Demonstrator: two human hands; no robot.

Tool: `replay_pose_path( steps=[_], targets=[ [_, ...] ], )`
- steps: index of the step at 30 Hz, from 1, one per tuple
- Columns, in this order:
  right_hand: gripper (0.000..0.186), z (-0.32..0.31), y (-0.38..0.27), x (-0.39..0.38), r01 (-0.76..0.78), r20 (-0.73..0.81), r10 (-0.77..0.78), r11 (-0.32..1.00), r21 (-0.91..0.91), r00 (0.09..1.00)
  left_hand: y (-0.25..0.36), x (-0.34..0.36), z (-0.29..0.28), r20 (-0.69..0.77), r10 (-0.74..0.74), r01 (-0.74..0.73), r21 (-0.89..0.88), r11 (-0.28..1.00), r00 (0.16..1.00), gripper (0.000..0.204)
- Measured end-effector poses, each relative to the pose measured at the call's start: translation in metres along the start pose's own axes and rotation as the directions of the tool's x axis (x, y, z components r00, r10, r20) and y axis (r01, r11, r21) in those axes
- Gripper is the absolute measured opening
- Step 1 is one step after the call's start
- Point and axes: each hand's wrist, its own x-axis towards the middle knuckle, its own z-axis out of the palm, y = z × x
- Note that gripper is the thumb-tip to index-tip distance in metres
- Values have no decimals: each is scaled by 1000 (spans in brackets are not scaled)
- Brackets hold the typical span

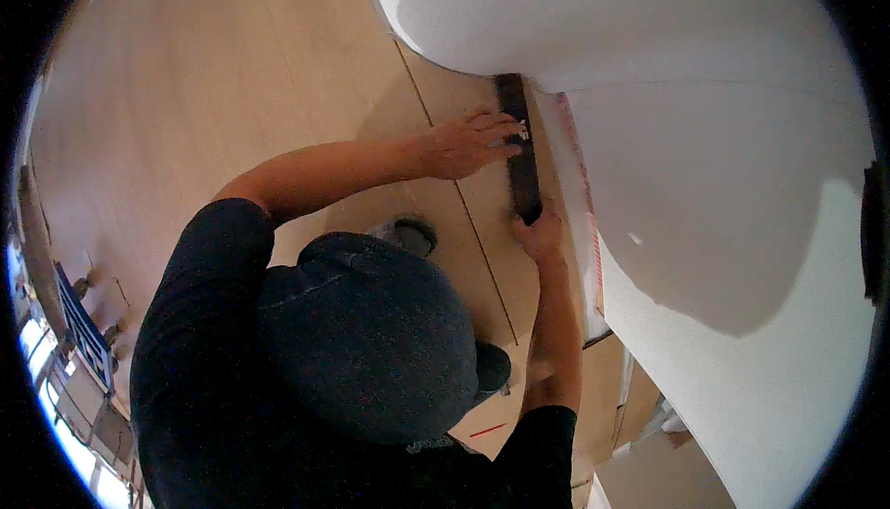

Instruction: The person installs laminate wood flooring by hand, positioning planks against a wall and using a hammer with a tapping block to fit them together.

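Observation:
A long, narrow dark bar (522,175) lies on the wood-look floor beside the foot of the white wall. I cannot make out what kind of bar it is; a small light spot shows near its middle. My left hand (466,145) reaches across from the left, fingers apart, their tips resting on the bar's upper half. At the near end, my right hand (542,233) is closed around the bar, thumb on top. A white strip with red markings (582,184) runs between the bar and the wall.
Pale wood-look boards (232,73) cover the floor, with a dark seam near my hands. A curved white wall (705,166) rises on the right. My bent knee (371,333) is close below. A thin red stick (488,431) lies nearby; a blue slatted object (85,328) stands far left.

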Motion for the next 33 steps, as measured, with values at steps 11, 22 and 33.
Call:
replay_pose_path(
  steps=[11,22,33],
  targets=[
    [62,36,5,-11,44,-29,-51,977,-209,998,-38,15,23,190,182,-192,36,981,965,43],
    [44,6,26,9,313,-376,-502,831,-461,779,-65,-138,-55,709,-102,258,-115,959,697,68],
    [44,46,-27,106,134,-500,-202,977,-168,842,-77,-182,-78,355,-348,352,55,934,868,63]
  ],
)
